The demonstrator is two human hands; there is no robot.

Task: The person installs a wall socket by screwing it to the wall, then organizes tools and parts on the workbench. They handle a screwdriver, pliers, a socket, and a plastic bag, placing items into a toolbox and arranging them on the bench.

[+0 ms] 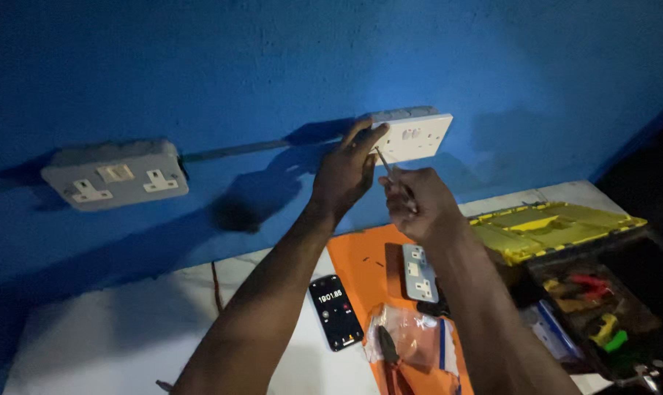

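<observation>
A white double wall socket [417, 134] sits on the blue wall [273, 66], brightly lit. My left hand [344, 172] presses its fingers against the socket's left edge. My right hand [417, 201] grips a thin screwdriver [385, 165] whose tip points up at the socket's lower left part. Both forearms reach up from the bottom of the view.
A second double socket [116, 175] is mounted further left, joined by a thin conduit [236, 150]. On the white table [119, 322] below lie an orange sheet [360, 263], a loose socket plate [419, 273], a phone [335, 312], pliers on a plastic bag [401, 344] and an open yellow-lidded toolbox [558, 227].
</observation>
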